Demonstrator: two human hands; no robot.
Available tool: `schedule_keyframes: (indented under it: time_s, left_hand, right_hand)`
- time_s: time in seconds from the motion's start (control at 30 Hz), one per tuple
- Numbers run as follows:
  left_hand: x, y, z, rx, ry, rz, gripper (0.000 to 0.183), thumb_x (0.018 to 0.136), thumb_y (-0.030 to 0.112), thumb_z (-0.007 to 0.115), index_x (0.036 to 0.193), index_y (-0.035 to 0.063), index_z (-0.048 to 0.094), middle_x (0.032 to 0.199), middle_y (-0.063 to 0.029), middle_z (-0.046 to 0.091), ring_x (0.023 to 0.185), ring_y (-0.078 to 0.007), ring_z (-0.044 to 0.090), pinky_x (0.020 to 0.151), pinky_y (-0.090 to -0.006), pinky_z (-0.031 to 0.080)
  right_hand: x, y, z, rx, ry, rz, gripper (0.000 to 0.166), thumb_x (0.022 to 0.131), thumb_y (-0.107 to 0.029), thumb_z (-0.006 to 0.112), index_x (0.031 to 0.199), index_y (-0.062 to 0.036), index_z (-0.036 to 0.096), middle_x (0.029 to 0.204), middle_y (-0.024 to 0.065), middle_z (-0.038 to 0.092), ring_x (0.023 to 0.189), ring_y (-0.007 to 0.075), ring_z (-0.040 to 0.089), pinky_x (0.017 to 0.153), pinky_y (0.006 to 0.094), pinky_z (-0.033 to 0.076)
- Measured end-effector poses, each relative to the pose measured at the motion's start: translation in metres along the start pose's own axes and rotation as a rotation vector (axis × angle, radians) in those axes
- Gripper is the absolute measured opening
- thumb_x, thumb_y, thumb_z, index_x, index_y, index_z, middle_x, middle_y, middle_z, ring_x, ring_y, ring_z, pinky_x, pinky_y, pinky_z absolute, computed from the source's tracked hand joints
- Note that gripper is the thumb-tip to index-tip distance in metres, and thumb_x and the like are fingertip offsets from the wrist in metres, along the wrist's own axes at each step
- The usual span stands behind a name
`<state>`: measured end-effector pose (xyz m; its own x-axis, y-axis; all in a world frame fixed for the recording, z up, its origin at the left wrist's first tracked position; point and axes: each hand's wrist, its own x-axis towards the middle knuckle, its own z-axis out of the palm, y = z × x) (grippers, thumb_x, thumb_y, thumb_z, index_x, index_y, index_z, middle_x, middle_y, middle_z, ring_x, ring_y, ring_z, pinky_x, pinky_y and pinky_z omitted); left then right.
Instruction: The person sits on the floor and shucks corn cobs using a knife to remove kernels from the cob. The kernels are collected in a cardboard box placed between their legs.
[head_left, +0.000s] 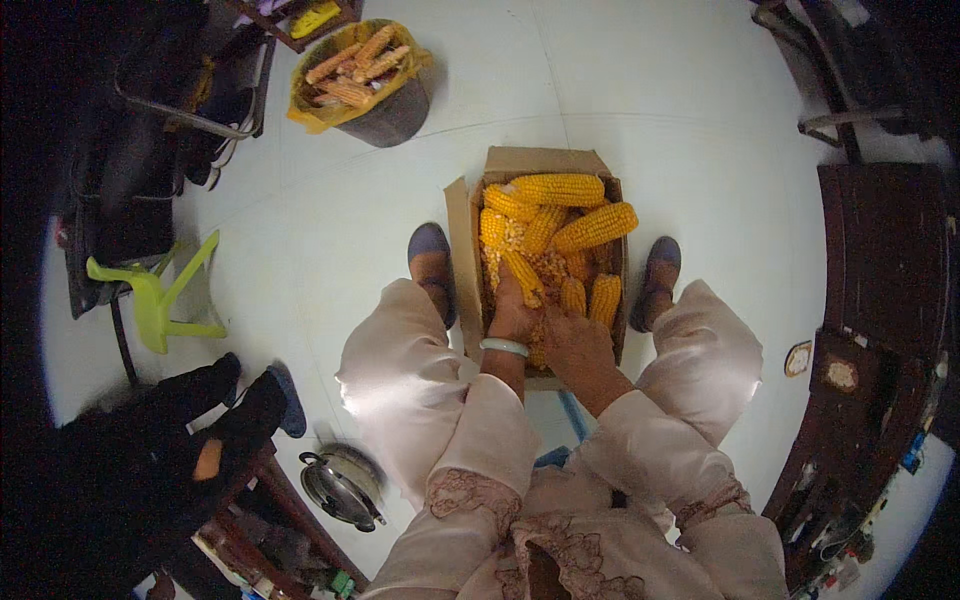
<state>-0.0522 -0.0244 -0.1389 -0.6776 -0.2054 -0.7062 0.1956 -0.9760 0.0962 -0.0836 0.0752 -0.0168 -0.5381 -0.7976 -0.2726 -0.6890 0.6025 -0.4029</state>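
An open cardboard box (466, 262) stands on the floor between my feet, holding several yellow ears of corn (562, 190) and many loose kernels (513, 235). My left hand (516, 313), with a pale bangle (504, 346) at its wrist, grips a smaller corn cob (523, 274) above the kernels. That cob tilts, its lower end close to my right fingers. My right hand (579, 341) reaches into the box against the left one, fingers bent down. Their tips are hidden, so I cannot tell what they hold. One ear (598, 227) rests over the box's right rim.
A dark bin with a yellow liner (300, 118) holds several stripped cobs (358, 66) at upper left. Also at left are a lime-green plastic stool (154, 300), a person's dark-clothed legs (255, 401) and a metal pot (341, 487). Dark wooden furniture (877, 262) lines the right side.
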Motion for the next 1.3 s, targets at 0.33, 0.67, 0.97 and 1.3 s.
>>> schedule_keyframes:
  time_s: [0.33,0.67,0.97,1.3]
  left_hand:
    - [-0.010,0.017,-0.001,0.077,0.070,0.005,0.058,0.093,0.053,0.029,0.127,0.0085,0.043,0.117,-0.0127,0.054,0.100,-0.0310,0.056,0.086,-0.0453,0.048]
    - [-0.001,0.001,-0.007,0.531,-0.074,0.361,0.051,0.092,0.054,0.028,0.107,0.0121,0.053,0.092,-0.0079,0.060,0.079,-0.0232,0.059,0.067,-0.0403,0.052]
    - [0.018,0.006,-0.010,0.045,0.264,-0.083,0.053,0.092,0.054,0.030,0.113,0.0102,0.052,0.096,-0.0079,0.059,0.078,-0.0235,0.057,0.066,-0.0375,0.051]
    - [0.035,0.015,-0.052,0.147,0.204,-0.010,0.056,0.092,0.056,0.029,0.115,0.0100,0.051,0.101,-0.0083,0.059,0.085,-0.0234,0.056,0.073,-0.0377,0.049]
  right_hand:
    - [0.033,-0.015,-0.006,-0.029,-0.068,-0.021,0.019,0.074,-0.017,0.059,0.087,-0.0028,0.061,0.073,0.0177,0.061,0.069,0.0359,0.062,0.063,0.0441,0.051]
    - [0.034,0.001,-0.012,0.071,-0.127,-0.038,0.021,0.079,-0.022,0.054,0.084,-0.0035,0.065,0.073,0.0186,0.061,0.073,0.0331,0.063,0.062,0.0427,0.049]
    - [0.037,-0.012,-0.001,0.008,-0.184,0.050,0.016,0.079,-0.019,0.056,0.084,-0.0055,0.063,0.075,0.0151,0.063,0.073,0.0323,0.064,0.063,0.0422,0.051]
    - [0.059,-0.023,0.001,0.009,-0.154,0.003,0.016,0.073,-0.018,0.062,0.075,-0.0020,0.065,0.076,0.0173,0.064,0.071,0.0308,0.065,0.065,0.0417,0.052]
